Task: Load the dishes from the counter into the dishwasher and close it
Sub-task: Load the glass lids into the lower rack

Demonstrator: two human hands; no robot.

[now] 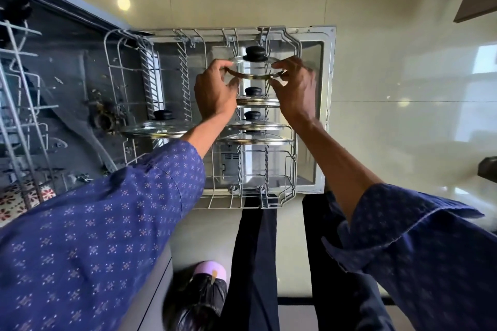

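Observation:
I look straight down at the open dishwasher door [326,105] with the lower wire rack [291,158] pulled out over it. My left hand [213,88] and my right hand [294,86] both grip the metal rim of a glass lid with a black knob [254,66], held at the far right part of the rack. Below it three more glass lids stand in the rack's tines: one [256,101], a second [254,125] and a larger one [254,138]. Another glass lid [158,127] stands in the rack's left part.
The dishwasher's dark interior [72,94] and an upper wire rack [18,105] lie to the left. A patterned mat [16,201] shows at lower left. Glossy cream floor tiles [403,102] spread to the right. My legs and a lilac slipper [209,270] are below the rack.

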